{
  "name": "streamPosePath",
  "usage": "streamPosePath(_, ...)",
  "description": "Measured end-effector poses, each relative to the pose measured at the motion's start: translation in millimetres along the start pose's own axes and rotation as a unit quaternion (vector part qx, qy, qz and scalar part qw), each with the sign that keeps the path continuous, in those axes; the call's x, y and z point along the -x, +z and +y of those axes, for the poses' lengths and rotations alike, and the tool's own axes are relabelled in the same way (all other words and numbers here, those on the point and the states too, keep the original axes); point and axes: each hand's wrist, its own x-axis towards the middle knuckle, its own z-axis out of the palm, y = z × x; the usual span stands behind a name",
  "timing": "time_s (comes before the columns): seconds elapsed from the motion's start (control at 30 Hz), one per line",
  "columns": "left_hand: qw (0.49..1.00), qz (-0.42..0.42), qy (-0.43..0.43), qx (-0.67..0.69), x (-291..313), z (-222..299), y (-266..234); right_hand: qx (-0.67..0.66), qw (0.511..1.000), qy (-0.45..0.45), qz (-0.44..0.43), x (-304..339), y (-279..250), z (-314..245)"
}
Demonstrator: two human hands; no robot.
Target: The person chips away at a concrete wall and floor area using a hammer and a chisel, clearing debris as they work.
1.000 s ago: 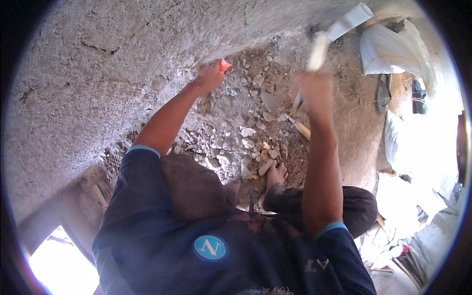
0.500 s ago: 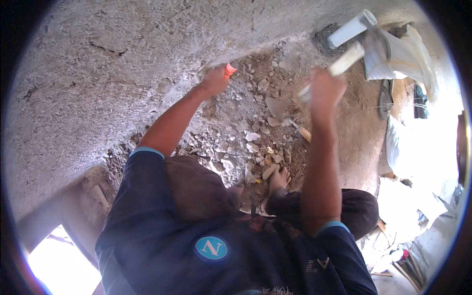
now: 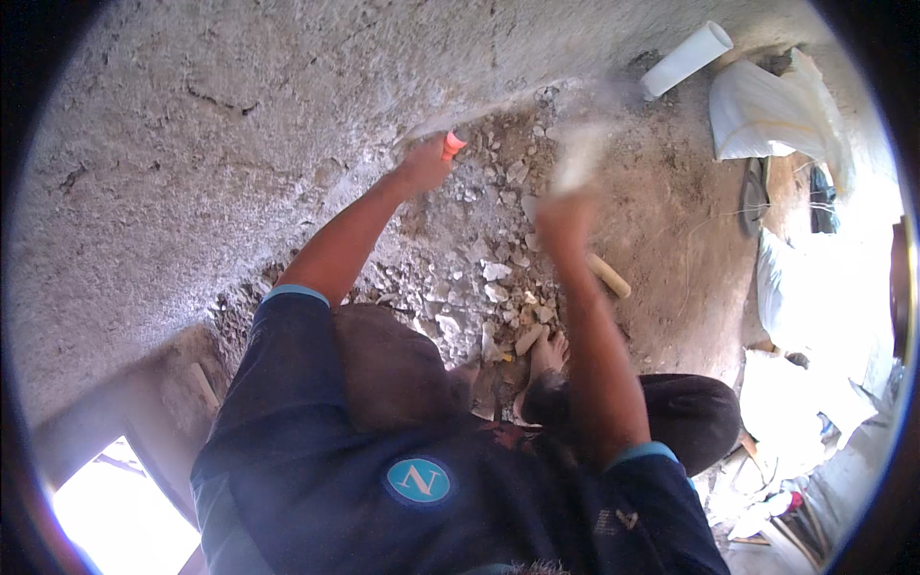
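My left hand [image 3: 423,171] is closed around a chisel with an orange grip [image 3: 452,146], held at the foot of the rough wall [image 3: 240,144]. The flared orange end sticks out past my fist; the blade is hidden. To its right, my right hand [image 3: 565,222] grips a hammer by its pale handle [image 3: 580,158]. Hand and hammer are smeared by motion, and the hammer's head is only a faint blur near the wall. Broken chips of rubble [image 3: 494,273] lie on the dirt between my arms, in front of my bare foot [image 3: 548,355].
A pale rounded stick [image 3: 609,276] lies beside my right forearm. At the far right stand a white pipe [image 3: 685,62] and a white sack [image 3: 771,110], with a dark sandal [image 3: 752,201] below. More sacks and clutter line the right side. A bright opening [image 3: 125,508] shows at lower left.
My right hand has swung the hammer left, toward my left hand. More of the pale stick now shows. My left hand keeps its hold on the chisel, nearly still.
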Motion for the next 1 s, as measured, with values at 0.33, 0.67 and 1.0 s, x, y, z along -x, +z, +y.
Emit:
streamPosePath(0.33, 0.998, 0.004, -0.059, -0.005, 0.7, -28.0, 0.4, -0.215, 0.971, 0.102, 0.004, -46.7, -64.5, -72.6)
streamPosePath(0.67, 0.996, 0.000, -0.072, -0.048, 10.2, -8.0, -3.6, 0.028, 0.974, 0.109, -0.195, -33.2, -77.1, -66.9)
streamPosePath(1.0, 0.998, -0.027, -0.044, -0.045, -2.5, -10.0, -11.9, 0.128, 0.931, 0.031, -0.340, 1.1, -7.8, 1.4)
